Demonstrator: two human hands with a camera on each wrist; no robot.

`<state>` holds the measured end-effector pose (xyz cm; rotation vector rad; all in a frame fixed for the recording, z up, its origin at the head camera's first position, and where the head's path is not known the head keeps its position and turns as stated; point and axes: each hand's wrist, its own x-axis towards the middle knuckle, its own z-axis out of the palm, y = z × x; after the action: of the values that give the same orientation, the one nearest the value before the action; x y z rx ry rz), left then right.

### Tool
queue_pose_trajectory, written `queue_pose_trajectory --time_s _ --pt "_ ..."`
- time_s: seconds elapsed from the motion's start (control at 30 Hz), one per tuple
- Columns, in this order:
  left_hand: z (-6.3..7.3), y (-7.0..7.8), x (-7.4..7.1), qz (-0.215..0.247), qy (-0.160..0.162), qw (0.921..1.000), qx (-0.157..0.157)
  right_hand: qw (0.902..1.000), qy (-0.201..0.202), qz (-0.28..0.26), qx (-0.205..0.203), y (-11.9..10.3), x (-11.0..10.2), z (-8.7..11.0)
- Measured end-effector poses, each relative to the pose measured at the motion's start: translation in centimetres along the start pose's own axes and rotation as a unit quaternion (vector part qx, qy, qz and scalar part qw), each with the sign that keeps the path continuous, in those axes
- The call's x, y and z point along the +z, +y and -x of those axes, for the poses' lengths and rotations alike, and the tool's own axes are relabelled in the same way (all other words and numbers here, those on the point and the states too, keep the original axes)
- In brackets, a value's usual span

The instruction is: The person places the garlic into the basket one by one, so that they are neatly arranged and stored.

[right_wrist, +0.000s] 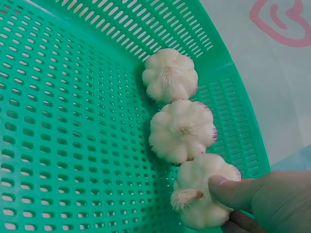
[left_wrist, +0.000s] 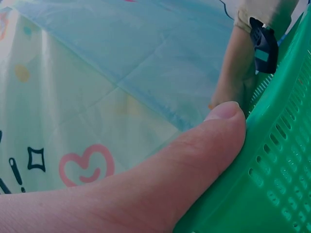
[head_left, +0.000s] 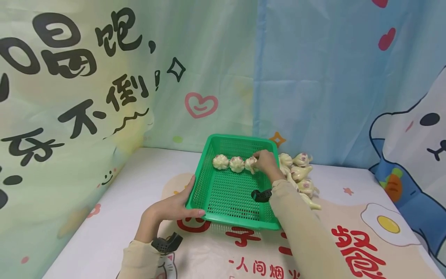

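A green plastic basket (head_left: 233, 223) with slotted walls stands on the table. Inside, along its far side, three white garlic bulbs sit in a row: a left bulb (head_left: 220, 162), a middle bulb (head_left: 237, 164) and a right bulb (head_left: 250, 164). My right hand (head_left: 266, 162) reaches over the right wall and grips the right bulb; the right wrist view shows the thumb on this garlic bulb (right_wrist: 204, 194), its roots facing the camera. At the basket's near left corner my left hand (head_left: 174, 205) rests against the rim, thumb and fingers extended.
Several more garlic bulbs (head_left: 306, 186) lie in a pile just outside the basket's right wall. A printed cloth (head_left: 348, 217) covers the table. Printed curtains (head_left: 226, 69) hang behind it and along the left side.
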<state>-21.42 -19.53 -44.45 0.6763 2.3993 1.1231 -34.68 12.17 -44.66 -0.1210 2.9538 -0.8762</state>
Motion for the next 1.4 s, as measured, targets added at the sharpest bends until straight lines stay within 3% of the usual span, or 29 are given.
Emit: queue_pose_trajectory --time_s 0.27,0.8,0.97,1.1,1.27,1.4 --pt "-0.2 0.0 0.7 -0.004 -0.009 0.9999 0.007 0.9994 0.018 0.006 0.03 0.9 0.6 0.5" --pt "-0.9 0.1 1.9 0.005 -0.024 0.9994 0.026 0.9981 0.024 0.044 0.034 2.4 0.6 1.6" --pt "-0.9 -0.1 2.2 0.005 -0.025 0.9996 0.015 0.9995 0.022 -0.015 0.017 2.8 0.7 1.9" --pt "-0.6 0.0 1.8 -0.004 -0.019 0.9998 -0.009 0.997 0.028 -0.069 -0.023 2.6 0.2 2.0" --pt "-0.2 0.0 0.9 -0.023 -0.006 0.9994 -0.024 0.9886 0.037 -0.125 -0.076 1.6 -1.6 2.7" --pt "0.0 -0.1 0.3 -0.035 0.001 0.999 -0.028 0.9827 0.038 -0.154 -0.096 1.1 -3.6 4.8"
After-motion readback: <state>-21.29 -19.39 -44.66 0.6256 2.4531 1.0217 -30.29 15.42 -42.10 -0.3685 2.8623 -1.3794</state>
